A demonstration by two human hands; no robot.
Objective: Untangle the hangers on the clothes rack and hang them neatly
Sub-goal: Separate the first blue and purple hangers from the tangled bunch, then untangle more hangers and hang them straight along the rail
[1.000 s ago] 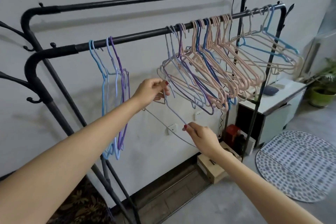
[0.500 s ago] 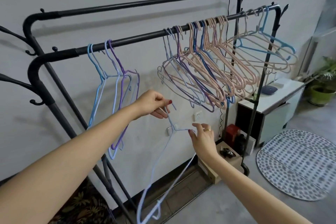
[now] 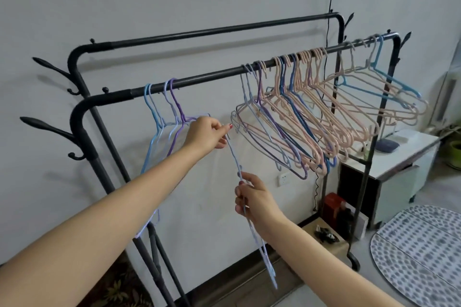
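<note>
Your left hand (image 3: 208,133) pinches the top end of a pale blue hanger (image 3: 245,197) just below the front rail (image 3: 219,76) of the black clothes rack (image 3: 82,117). Your right hand (image 3: 254,198) grips the same hanger lower down, fingers curled round its wire. The hanger is off the rail and seen nearly edge-on. Its long axis runs steeply down from the left hand, leaning slightly right, and its low end (image 3: 272,279) hangs near the floor, in front of the wall.

Directly above the left hand, the front rail has an open stretch. It is bounded on the left by 3 hangers (image 3: 162,117) in blue and purple, hooked close together just beside the left hand. On the right it is bounded by a crowded bunch of pink, blue and purple hangers (image 3: 311,117), overlapping and slanting down to the left. Beyond that bunch, a few more hangers (image 3: 379,82) hang near the rail's right end.

The back rail (image 3: 224,30) sits behind and above the front rail. Right of the rack stands a white cabinet (image 3: 409,162), and a patterned mat (image 3: 421,254) lies on the floor.
</note>
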